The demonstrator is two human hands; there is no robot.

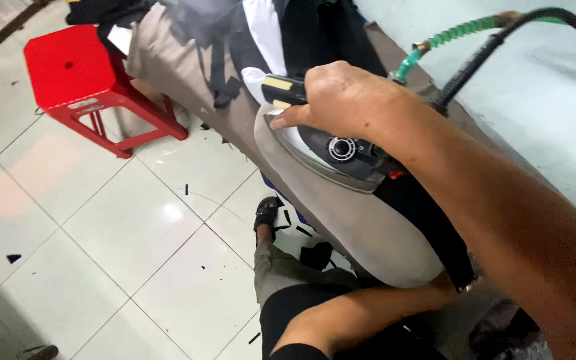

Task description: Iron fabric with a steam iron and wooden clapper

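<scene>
While our right hand [348, 100] clamps the heavy iron [331, 150] by its handle, our left hand [445, 283] steadies limp black cloth [428, 220], grip hidden.

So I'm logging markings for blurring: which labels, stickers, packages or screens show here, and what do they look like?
Sticker on the red plastic stool: a small pale rectangle on its front edge, upper left.
Yellow and white tag-like patch on the steam iron handle, beside the right hand.
Round black and white dial on the iron body.
No packages or screens.
</scene>
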